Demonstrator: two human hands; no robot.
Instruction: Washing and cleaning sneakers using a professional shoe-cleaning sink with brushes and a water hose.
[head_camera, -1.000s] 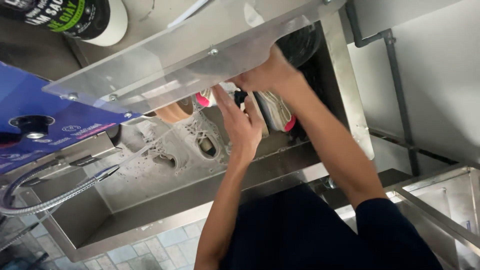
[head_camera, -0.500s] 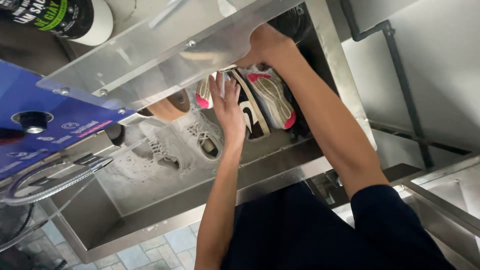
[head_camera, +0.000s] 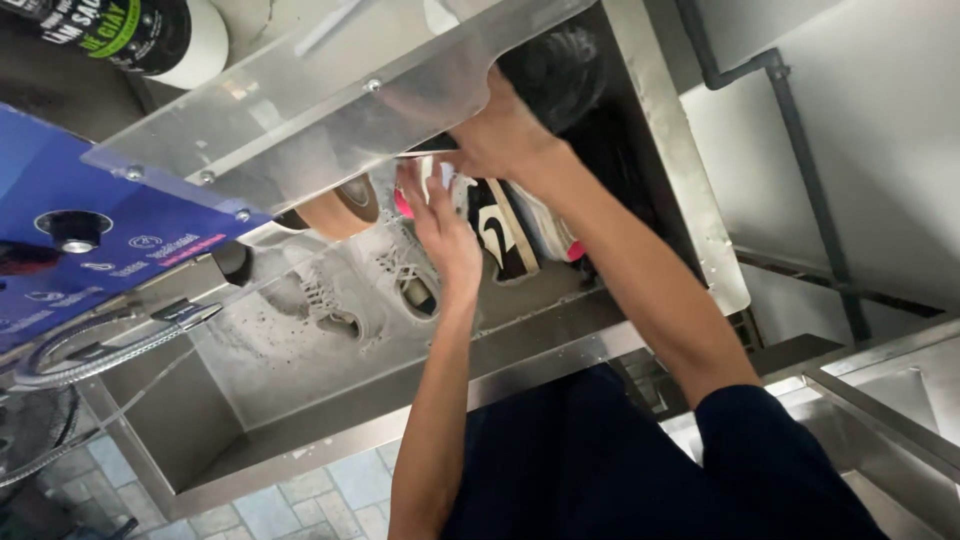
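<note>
Stainless-steel wash sink with a deep rectangular basin, grey tiled floor showing at the near left, pale wall w/ a dark pipe at right. A clear acrylic splash guard hangs over the far side of the basin, bolted to a blue panel on the left; a coiled metal spray hose lies below that panel.

In the basin: a pair of foam-covered white lace-up sneakers in sudsy water at centre-left, and just right of them a black-and-white sneaker lying beside a white shoe w/ pink trim (they touch).

Left hand is open, fingers spread, hovering over the gap between the soapy pair and the black-and-white sneaker; contact can't be told. Right hand reaches further in under the guard's edge, fingers curled, but what it grips, if anything, is hidden. Both forearms bare; dark navy sleeve near right.
</note>
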